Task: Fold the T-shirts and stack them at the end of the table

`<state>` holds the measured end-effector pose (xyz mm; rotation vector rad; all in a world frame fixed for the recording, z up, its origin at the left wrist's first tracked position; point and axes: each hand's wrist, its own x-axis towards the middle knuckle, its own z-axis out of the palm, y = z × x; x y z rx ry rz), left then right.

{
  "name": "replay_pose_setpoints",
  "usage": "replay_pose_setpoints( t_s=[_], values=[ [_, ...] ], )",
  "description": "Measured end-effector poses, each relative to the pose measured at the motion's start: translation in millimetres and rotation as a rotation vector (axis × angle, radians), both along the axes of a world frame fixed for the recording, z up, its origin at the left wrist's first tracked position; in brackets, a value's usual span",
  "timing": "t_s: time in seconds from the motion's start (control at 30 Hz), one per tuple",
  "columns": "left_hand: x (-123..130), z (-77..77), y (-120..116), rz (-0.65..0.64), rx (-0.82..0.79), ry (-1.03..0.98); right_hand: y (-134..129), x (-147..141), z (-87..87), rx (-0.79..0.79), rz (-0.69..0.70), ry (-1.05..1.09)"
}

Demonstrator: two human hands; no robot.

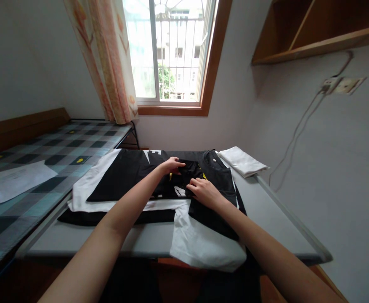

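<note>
A black T-shirt (134,176) with white and yellow print lies spread on top, its neckline to the right. My left hand (172,165) is closed on a bunched fold of its black cloth, thumb and fingers pinched together. Nearer to me, my right hand (203,191) has its fingers curled onto the same fold. Between the hands the cloth covers part of the print. Under the black shirt is a white T-shirt (209,242), whose sleeve hangs over the table's front edge. Another black garment (118,218) shows beneath the white one.
The grey-topped table (275,223) carries the stack, with a folded white cloth (242,161) at its back right corner. On the left stands a bed with a checked mattress (35,168) and white papers (20,181). A cable (293,139) hangs down the right wall.
</note>
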<state>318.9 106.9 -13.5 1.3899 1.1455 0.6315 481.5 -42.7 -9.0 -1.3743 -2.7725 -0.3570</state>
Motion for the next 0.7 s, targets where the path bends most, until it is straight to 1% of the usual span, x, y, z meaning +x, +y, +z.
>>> replay_pose_setpoints(
  t_s=[0.1,0.2,0.27,0.33,0.4,0.47,0.5,0.57,0.63,0.7],
  values=[
    [4,-3.0,-4,0.106,0.107,0.008,2,-5,5.2,0.005,-0.043,-0.019],
    [5,-3.8,-2,0.178,0.171,0.017,6,-15,12.0,0.072,-0.084,0.032],
    [1,-4.4,3,0.219,0.203,0.035,10,-26,13.1,0.119,-0.102,0.072],
    [-6,-6.5,7,0.255,0.228,0.064,13,-39,9.2,0.112,-0.073,0.069],
    [-14,-10.2,9,0.277,0.245,0.096,14,-49,2.2,0.065,-0.006,0.035],
    [-22,-14.0,9,0.278,0.256,0.119,12,-52,-3.6,0.053,0.036,0.026],
    [-25,-15.5,8,0.271,0.261,0.125,9,-51,-5.0,0.074,0.032,0.039],
    [-29,-17.3,7,0.247,0.272,0.13,2,-43,-4.5,0.146,-0.027,0.082],
    [-30,-17.5,8,0.226,0.284,0.133,-4,-30,-1.7,0.205,-0.131,0.111],
    [-29,-16.7,8,0.218,0.298,0.144,-9,-17,0.2,0.219,-0.254,0.113]
  ],
)
